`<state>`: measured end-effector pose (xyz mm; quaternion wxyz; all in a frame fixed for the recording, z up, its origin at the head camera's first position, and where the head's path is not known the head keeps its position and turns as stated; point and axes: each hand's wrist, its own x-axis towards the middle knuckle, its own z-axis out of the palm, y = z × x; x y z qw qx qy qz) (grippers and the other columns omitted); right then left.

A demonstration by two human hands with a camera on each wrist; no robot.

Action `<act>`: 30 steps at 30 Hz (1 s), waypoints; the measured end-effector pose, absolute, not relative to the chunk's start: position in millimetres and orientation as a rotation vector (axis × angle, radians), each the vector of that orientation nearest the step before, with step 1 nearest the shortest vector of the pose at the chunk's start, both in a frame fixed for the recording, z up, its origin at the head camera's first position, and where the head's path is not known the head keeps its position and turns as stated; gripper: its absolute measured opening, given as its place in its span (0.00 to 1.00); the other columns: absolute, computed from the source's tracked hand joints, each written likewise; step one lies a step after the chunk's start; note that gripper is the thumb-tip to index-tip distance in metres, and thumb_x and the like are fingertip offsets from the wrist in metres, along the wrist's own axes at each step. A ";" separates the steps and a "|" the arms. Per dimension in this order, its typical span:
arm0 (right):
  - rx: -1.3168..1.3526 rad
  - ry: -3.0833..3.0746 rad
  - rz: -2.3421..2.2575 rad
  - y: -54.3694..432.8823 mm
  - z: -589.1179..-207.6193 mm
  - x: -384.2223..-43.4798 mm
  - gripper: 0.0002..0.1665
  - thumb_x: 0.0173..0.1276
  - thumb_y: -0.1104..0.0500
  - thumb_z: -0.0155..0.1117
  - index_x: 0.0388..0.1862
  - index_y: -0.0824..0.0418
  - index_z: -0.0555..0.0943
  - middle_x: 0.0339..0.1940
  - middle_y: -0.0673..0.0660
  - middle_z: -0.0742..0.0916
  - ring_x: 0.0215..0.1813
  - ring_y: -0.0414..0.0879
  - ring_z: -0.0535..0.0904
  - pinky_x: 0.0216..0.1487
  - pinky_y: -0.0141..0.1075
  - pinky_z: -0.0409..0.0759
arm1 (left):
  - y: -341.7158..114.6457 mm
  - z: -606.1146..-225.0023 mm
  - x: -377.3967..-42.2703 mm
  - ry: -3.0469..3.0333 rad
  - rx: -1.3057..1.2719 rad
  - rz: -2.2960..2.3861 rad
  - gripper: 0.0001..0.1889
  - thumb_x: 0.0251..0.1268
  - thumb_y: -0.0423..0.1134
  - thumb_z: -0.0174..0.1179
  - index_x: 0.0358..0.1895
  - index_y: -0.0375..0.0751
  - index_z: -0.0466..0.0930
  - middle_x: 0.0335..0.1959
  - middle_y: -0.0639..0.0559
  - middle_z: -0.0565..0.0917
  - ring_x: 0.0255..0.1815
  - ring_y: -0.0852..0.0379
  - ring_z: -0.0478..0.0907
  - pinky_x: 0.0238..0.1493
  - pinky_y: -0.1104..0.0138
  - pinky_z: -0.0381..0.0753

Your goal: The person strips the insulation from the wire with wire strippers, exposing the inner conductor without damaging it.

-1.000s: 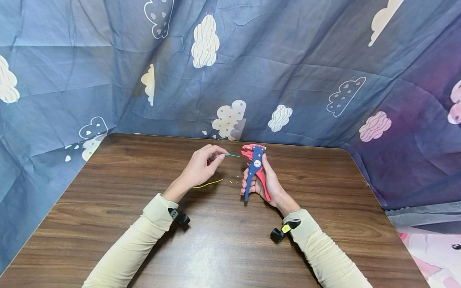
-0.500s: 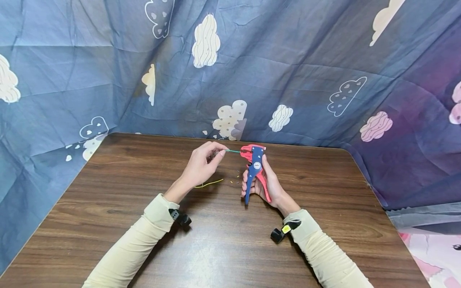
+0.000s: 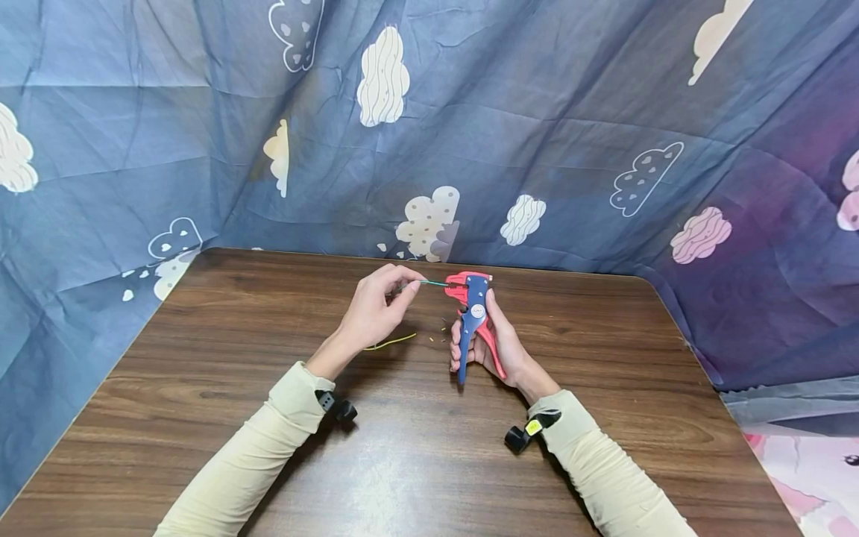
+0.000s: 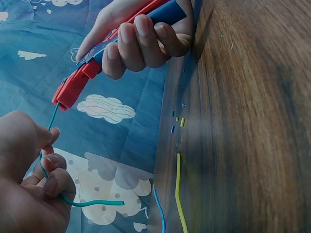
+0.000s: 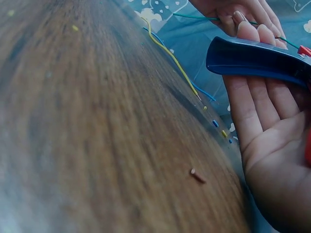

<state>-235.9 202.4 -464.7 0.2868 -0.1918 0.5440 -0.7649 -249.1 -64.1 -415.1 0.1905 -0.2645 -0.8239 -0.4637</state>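
My left hand (image 3: 378,304) pinches a thin green wire (image 3: 435,283) between thumb and fingers. One end of the wire runs into the red nose of a wire stripper (image 3: 477,291); its other end trails out below the fingers in the left wrist view. Held upright over the table, the stripper has one blue handle (image 5: 257,57) and one red handle. My right hand (image 3: 499,343) grips it with fingers wrapped round the blue handle and the thumb along its side. The wire's tip is hidden inside the stripper's mouth.
On the wooden table (image 3: 403,462) lie a yellow wire (image 4: 178,189) and a blue wire (image 4: 159,206). Several small insulation scraps (image 4: 182,122) are scattered near them. A short copper-coloured bit (image 5: 197,175) lies closer to my right wrist. A patterned cloth (image 3: 322,186) hangs behind the table.
A second ago the green wire's end was just short of the stripper; now it is inside the mouth. The left hand rose a little, and the stripper shifted slightly left.
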 end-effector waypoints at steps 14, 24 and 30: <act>-0.552 1.588 -1.987 200.5 -462.7 -233.5 0.56 0.79 0.19 0.15 0.36 0.59 0.79 0.25 0.53 0.85 0.27 0.46 0.84 0.36 0.41 0.88 | -62.1 -414.7 -246.7 -2.310 -0.775 -1.298 0.08 0.81 0.36 0.62 0.50 0.46 0.91 0.32 0.53 0.78 0.31 0.55 0.72 0.34 0.66 0.70; -0.540 1.638 -1.994 199.6 -462.9 -233.5 0.56 0.79 0.20 0.13 0.33 0.59 0.78 0.22 0.52 0.84 0.23 0.47 0.83 0.32 0.41 0.87 | -60.7 -414.5 -245.6 -2.299 -0.780 -1.303 0.08 0.81 0.36 0.62 0.50 0.47 0.91 0.32 0.54 0.79 0.31 0.58 0.72 0.33 0.67 0.71; -0.548 1.630 -2.006 199.9 -463.1 -233.8 0.56 0.79 0.20 0.14 0.34 0.59 0.78 0.24 0.53 0.86 0.24 0.46 0.85 0.33 0.42 0.88 | -59.7 -413.9 -245.1 -2.294 -0.771 -1.305 0.08 0.80 0.36 0.63 0.50 0.47 0.91 0.32 0.54 0.79 0.30 0.58 0.72 0.32 0.67 0.70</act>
